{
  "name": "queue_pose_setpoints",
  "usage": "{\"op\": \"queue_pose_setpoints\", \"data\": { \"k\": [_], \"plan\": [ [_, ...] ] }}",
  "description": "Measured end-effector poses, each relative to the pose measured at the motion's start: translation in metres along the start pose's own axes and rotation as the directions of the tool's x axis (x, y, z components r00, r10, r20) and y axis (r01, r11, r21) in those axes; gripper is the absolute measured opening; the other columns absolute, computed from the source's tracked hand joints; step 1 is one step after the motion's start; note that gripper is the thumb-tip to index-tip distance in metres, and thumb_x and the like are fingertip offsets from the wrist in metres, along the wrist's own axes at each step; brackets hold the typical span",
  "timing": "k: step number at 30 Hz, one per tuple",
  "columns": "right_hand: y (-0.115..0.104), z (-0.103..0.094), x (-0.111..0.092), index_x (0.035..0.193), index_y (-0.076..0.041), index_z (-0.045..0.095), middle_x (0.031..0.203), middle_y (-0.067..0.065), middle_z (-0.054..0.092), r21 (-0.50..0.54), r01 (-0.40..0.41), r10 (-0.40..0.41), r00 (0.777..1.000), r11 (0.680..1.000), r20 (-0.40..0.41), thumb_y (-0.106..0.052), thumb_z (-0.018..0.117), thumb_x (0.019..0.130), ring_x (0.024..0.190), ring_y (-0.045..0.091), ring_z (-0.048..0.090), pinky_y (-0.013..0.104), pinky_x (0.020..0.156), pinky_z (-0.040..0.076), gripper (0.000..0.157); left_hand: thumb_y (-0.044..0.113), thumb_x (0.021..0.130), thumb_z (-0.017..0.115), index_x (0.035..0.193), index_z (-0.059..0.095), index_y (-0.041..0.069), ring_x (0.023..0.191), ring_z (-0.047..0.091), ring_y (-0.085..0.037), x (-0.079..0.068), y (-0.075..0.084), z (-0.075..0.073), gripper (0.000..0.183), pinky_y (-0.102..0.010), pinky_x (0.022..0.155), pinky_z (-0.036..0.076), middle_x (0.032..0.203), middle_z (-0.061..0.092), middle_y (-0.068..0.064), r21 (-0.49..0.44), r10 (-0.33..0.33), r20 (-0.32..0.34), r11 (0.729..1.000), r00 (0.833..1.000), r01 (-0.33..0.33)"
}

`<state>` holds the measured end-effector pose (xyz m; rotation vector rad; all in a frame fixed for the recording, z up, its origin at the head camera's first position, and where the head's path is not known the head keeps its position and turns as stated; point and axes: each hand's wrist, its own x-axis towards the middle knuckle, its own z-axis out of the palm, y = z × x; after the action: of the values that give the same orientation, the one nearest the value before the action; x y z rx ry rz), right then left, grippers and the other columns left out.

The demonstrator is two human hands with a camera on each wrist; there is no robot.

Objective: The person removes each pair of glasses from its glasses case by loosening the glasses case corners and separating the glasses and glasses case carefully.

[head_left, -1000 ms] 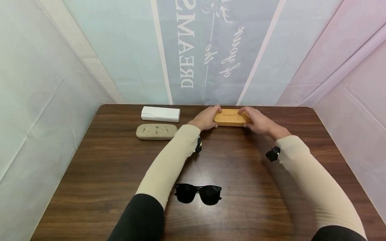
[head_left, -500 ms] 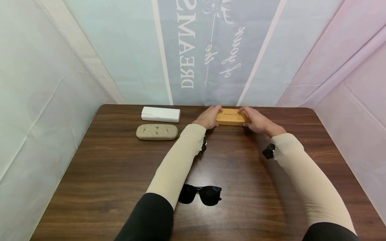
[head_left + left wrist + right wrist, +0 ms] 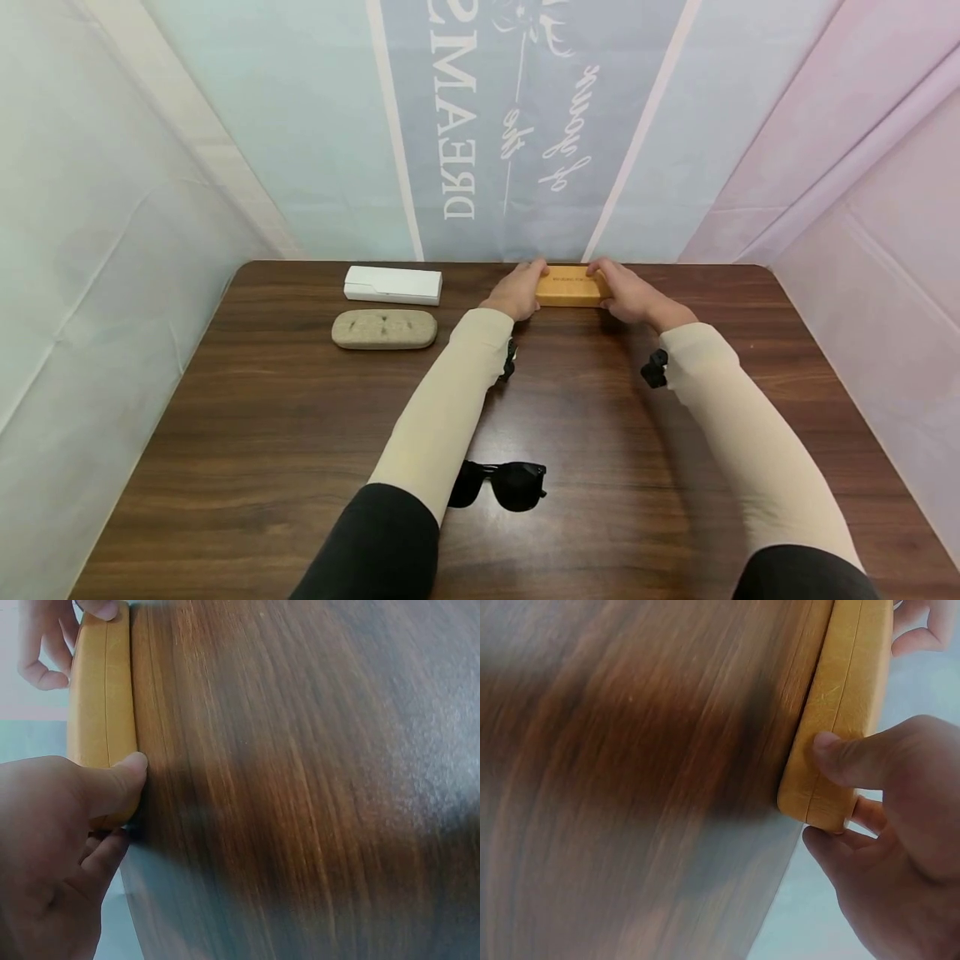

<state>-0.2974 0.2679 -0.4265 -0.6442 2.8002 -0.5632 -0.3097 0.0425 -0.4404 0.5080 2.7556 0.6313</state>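
Note:
A yellow-orange glasses case (image 3: 570, 288) with small lettering on top lies at the table's far edge. My left hand (image 3: 516, 290) grips its left end, and my right hand (image 3: 634, 295) grips the right end. In the left wrist view, the left thumb (image 3: 124, 776) presses the near side of the case (image 3: 105, 697), along which a seam runs. From the right wrist, the other thumb (image 3: 847, 759) lies on that same side, with fingers curled around the end. The case looks closed.
A white glasses case (image 3: 393, 285) and a beige fabric-like glasses case (image 3: 384, 330) lie left of my hands on the wooden table (image 3: 262, 433). Black sunglasses (image 3: 517, 486) sit nearer me, partly hidden by my left forearm. A fabric backdrop (image 3: 315, 133) stands behind the table.
Both hands have pushed the yellow-orange case slightly back toward the far edge. My left forearm has shifted right and now covers part of the sunglasses. The view has turned slightly.

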Motion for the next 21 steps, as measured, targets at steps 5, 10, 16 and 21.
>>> {"op": "queue_pose_setpoints", "data": {
  "k": [5,10,16,21],
  "plan": [
    [0.0017,0.003,0.0004,0.135,0.003,0.035,0.138,0.033,0.041,-0.005,-0.001,0.001,1.0,1.0,-0.012,0.013,0.059,0.091,0.128,0.049,0.043,0.061,0.106,0.036,0.051,0.008,0.097,0.07,0.147,0.038,0.021,0.123,0.054,-0.019,-0.0019,0.0012,-0.0001,0.061,-0.032,0.104,0.043,0.152,0.043,-0.006,-0.008,-0.006,0.0,1.0,1.0,0.006],
    [0.0024,0.0059,0.0008,0.134,0.003,0.035,0.138,0.034,0.042,0.001,-0.003,0.003,1.0,1.0,-0.023,0.014,0.059,0.091,0.128,0.05,0.043,0.062,0.104,0.037,0.051,0.008,0.098,0.068,0.148,0.036,0.021,0.119,0.056,-0.021,-0.0038,0.0005,-0.0007,0.06,-0.032,0.101,0.045,0.152,0.042,-0.007,0.007,0.008,0.017,1.0,1.0,-0.009],
    [-0.0001,0.0073,0.0019,0.135,0.003,0.033,0.139,0.035,0.04,0.003,-0.005,0.005,1.0,1.0,-0.018,0.014,0.057,0.091,0.13,0.05,0.04,0.062,0.106,0.035,0.051,0.009,0.099,0.065,0.149,0.034,0.022,0.111,0.059,-0.021,-0.0073,0.0012,-0.0061,0.06,-0.033,0.093,0.048,0.152,0.042,-0.008,0.07,0.015,0.045,0.997,0.999,-0.018],
    [-0.0018,0.0056,0.0022,0.135,0.003,0.032,0.139,0.034,0.039,-0.02,-0.032,0.032,0.999,0.999,-0.006,0.014,0.057,0.091,0.13,0.05,0.039,0.062,0.106,0.034,0.052,0.009,0.1,0.063,0.148,0.032,0.022,0.109,0.06,-0.023,-0.0071,0.0025,-0.0085,0.059,-0.034,0.093,0.049,0.152,0.041,-0.009,0.075,0.021,0.061,0.997,0.998,-0.025]
  ]
}}
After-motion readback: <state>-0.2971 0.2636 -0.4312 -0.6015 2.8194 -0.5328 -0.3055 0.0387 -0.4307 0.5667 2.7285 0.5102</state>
